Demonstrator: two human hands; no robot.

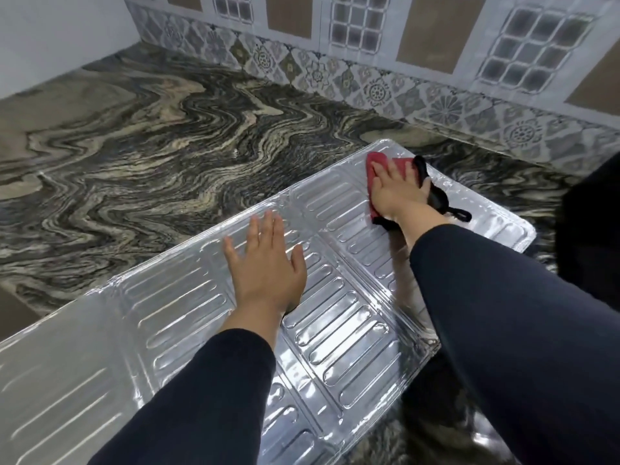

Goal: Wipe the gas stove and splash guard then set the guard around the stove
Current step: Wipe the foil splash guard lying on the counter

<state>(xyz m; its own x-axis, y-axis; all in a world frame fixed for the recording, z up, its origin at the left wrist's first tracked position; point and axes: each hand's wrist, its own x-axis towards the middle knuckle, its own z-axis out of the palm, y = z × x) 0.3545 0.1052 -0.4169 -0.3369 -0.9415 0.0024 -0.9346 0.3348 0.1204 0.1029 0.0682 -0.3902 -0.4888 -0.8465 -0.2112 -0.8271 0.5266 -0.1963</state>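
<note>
While the splash guard (335, 297) lies flat and unfolded on the marbled counter (134, 146), both my hands are on top of it. Head view: left hand (268, 263) is palm down on the middle panel, fingers spread, gripping nothing, just pressing the ribbed metal. Right hand (396, 186) is further out, near the guard's far corner toward the tiled wall (369, 78), fingers spread flat over a red cloth (375, 162), pressing it onto the guard. Cloth has black edging w/ a black loop (456, 213) trailing to the right of my wrist. Guard runs diagonally, near-left to far-right, under both dark sleeves (503, 330). Only one view.
</note>
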